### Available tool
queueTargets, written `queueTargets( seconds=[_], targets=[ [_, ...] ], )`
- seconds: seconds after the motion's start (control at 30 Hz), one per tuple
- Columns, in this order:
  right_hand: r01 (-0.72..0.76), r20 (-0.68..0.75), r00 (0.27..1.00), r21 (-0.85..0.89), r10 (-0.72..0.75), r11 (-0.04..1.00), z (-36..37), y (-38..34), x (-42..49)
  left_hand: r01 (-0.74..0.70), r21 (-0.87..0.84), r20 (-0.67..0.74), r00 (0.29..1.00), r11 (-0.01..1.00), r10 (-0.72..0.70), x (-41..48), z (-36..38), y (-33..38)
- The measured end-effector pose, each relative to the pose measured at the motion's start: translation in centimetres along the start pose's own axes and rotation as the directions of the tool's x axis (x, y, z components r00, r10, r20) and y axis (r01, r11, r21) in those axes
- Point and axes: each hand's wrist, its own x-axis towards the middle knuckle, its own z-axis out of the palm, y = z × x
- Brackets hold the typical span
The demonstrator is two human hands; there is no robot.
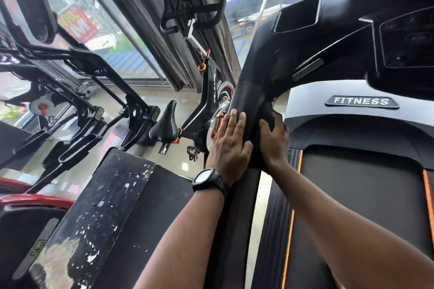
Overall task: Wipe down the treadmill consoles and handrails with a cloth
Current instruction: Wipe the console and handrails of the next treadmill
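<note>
Black on black, the dark cloth is hard to tell from the handrail rising toward one o'clock; the right hand clutches it there with curled fingers, while at its nine o'clock the left hand presses flat, fingers straight.

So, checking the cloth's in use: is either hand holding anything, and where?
The right hand grips a bunched dark cloth against the handrail; the left hand lies flat on it, holding nothing.

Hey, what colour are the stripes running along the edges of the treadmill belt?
Orange. The stripes border the dark treadmill belt, clearest along its left edge in the head view.
</note>
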Motion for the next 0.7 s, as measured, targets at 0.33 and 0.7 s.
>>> queueTargets(
  seconds=[0.33, 0.7],
  targets=[
    [-0.142, 0.088, 0.987, 0.068, 0.136, 0.988, 0.2, 0.9, -0.7, -0.018, -0.006, -0.006, 1.000, 1.000, 0.018, 0.2, 0.3, 0.1],
    [-0.181, 0.108, 0.978, 0.033, 0.177, 0.983, 0.0, 1.3, -0.5, -0.015, 0.022, -0.016, 1.000, 1.000, 0.015, 0.5, 0.7, -0.6]
  ],
)
